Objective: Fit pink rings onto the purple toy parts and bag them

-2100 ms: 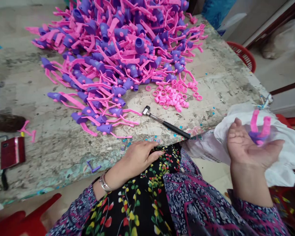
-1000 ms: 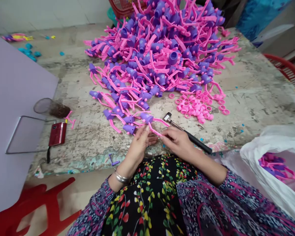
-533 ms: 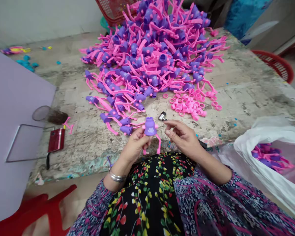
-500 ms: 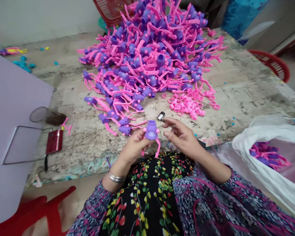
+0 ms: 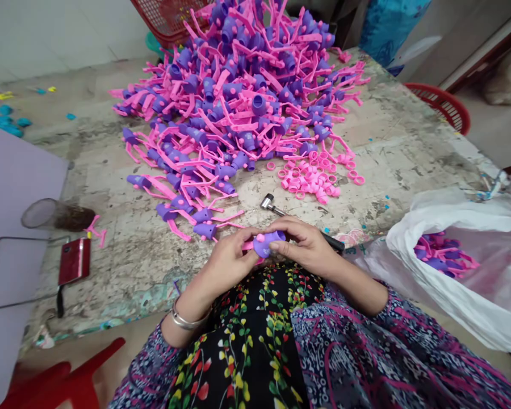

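Between my two hands is a purple plastic toy part point(image 5: 263, 246) with pink limbs, tipped on its side with its round neck towards the right. My left hand point(image 5: 232, 258) grips it by the pink limb end, fingers closed. My right hand point(image 5: 304, 247) pinches the purple neck with thumb and fingers. Just beyond my hands lies a small hammer point(image 5: 268, 201) with a silver and black head; its black handle point(image 5: 334, 242) shows to the right of my right hand. Loose pink rings point(image 5: 309, 177) lie in a small heap farther on.
A big pile of purple and pink toy parts point(image 5: 238, 102) covers the table's far middle. At right hangs an open white sack point(image 5: 402, 227) holding similar parts. A glass jar point(image 5: 40, 214) and a red phone-like object point(image 5: 74, 260) lie at left. Red baskets point(image 5: 440, 105) stand beyond.
The toy part has turned from upright to lying sideways. My right hand has come from beside the hammer head and now holds the neck. The view has shifted somewhat to the right.
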The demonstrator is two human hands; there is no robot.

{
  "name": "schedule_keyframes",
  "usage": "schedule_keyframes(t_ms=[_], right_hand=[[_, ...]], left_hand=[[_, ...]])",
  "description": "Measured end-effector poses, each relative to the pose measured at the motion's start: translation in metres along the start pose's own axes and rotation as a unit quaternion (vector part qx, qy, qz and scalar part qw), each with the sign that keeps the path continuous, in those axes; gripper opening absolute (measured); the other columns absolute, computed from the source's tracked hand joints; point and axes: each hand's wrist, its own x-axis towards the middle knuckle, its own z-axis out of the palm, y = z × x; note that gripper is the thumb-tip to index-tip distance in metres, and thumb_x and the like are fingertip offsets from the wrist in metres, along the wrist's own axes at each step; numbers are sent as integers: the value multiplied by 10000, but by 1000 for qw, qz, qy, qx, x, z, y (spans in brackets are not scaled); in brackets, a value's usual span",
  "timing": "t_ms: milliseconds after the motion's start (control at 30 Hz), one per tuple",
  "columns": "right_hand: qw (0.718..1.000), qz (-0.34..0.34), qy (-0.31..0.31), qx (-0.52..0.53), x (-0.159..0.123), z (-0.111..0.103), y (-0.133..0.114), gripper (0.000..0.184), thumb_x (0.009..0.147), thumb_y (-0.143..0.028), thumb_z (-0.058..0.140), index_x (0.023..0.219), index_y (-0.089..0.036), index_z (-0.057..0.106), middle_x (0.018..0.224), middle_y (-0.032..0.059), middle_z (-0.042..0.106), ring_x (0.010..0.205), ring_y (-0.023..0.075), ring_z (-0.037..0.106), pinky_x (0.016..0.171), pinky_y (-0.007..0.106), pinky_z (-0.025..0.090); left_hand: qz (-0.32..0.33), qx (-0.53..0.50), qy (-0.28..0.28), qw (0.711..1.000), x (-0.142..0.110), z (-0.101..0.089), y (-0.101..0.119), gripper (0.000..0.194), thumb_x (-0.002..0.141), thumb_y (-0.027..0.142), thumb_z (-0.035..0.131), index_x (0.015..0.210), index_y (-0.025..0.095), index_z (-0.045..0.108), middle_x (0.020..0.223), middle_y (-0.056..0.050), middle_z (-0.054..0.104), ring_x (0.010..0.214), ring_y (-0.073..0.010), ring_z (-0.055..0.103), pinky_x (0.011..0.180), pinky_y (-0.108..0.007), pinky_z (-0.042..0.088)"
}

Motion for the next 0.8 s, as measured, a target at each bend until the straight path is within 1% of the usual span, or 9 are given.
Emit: schedule_keyframes(t_ms=[67, 133, 200, 267, 333, 433, 500, 667, 800], right_hand=[[998, 2, 39, -45, -1, 2, 3, 190, 906, -256, 677, 1094, -228, 682, 982, 39, 694, 905, 164, 639, 809, 320, 505], [991, 6, 92, -93, -2, 4, 7, 177, 902, -257, 683, 1072, -208, 682, 944, 45, 690, 859, 164, 635, 772, 315, 508], [983, 2, 133, -126, -4, 6, 8, 171, 901, -259, 684, 1058, -192, 679, 924, 52, 682, 817, 161, 627, 732, 307, 510], [977, -22, 154, -145, -5, 9, 7, 174, 901, -252, 683, 1060, -182, 669, 926, 61, 677, 825, 166, 625, 738, 313, 517], [974, -59, 153, -155, -6, 13, 3, 183, 904, -241, 677, 1076, -181, 655, 941, 69, 678, 880, 180, 630, 783, 331, 524], [979, -90, 127, -134, -8, 20, -3, 192, 923, -234, 645, 1111, -196, 635, 977, 74, 685, 935, 189, 638, 824, 348, 535], [984, -92, 114, -103, -8, 24, -6, 194, 931, -233, 631, 1122, -203, 629, 999, 77, 688, 943, 184, 647, 826, 345, 543], [989, -94, 90, -71, -10, 29, -7, 201, 925, -281, 647, 1114, -210, 638, 1012, 77, 702, 968, 189, 655, 842, 351, 542], [996, -28, 59, -63, -6, 12, 10, 248, 978, -377, 545, 1128, -211, 653, 988, 66, 711, 894, 180, 671, 778, 331, 547]], left_hand=[[43, 56, 89, 993, -3, 0, 1, 328, 872, 238, 608, 1197, 196, 620, 1184, -99, 671, 1109, -256, 610, 961, -434, 465], [87, 81, 166, 979, -6, 1, 3, 330, 866, 207, 615, 1196, 200, 619, 1205, -107, 646, 1162, -257, 577, 1010, -448, 440], [112, 61, 182, 975, -10, 4, 4, 256, 889, 200, 603, 1143, 207, 639, 1113, -86, 674, 1072, -222, 616, 962, -398, 472], [117, 48, 156, 980, -12, 10, 3, 190, 929, 237, 568, 1096, 202, 653, 1039, -77, 701, 1001, -208, 640, 915, -366, 489], [98, 59, 114, 987, -12, 15, 1, 239, 971, 344, 502, 1050, 180, 657, 999, -94, 705, 960, -223, 641, 878, -370, 493], [35, 43, 45, 997, -10, 21, -1, 537, 979, 590, 325, 913, 164, 647, 846, -91, 670, 805, -230, 610, 753, -360, 493], [-3, -21, 9, 1000, -9, 22, 0, 683, 942, 703, 212, 843, 178, 638, 751, -68, 636, 725, -220, 581, 705, -347, 482], [-117, -178, -22, 977, -7, 22, 4, 750, 891, 783, 190, 678, 196, 605, 623, -37, 606, 673, -201, 577, 706, -322, 464], [-190, -224, -43, 955, -7, 24, 3, 777, 911, 757, 190, 596, 178, 601, 523, -26, 564, 493, -140, 464, 561, -278, 382]])
